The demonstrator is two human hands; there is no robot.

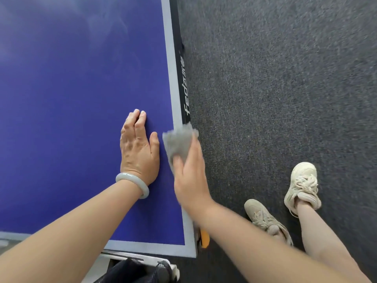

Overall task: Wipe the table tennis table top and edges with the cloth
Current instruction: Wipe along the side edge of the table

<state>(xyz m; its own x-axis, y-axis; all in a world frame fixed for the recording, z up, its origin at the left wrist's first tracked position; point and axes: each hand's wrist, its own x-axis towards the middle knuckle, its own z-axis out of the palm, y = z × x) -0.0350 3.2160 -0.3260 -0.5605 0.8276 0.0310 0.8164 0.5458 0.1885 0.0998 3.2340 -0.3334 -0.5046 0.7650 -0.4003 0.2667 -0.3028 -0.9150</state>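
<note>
The blue table tennis table top [71,94] fills the left half of the view, with a white border line [171,58] along its right side and a black side edge [184,88] bearing lettering. My left hand [138,148] rests flat on the blue surface, fingers straight, a pale bangle on the wrist. My right hand [189,176] grips a grey cloth [179,141] over the table's right edge, near the white line. The cloth looks motion-blurred.
Dark grey carpet [285,78] covers the floor to the right. My two feet in beige sneakers [302,186] stand beside the table. The table's near corner [191,254] sits at the bottom, with a white frame part and black netting [138,270] below it.
</note>
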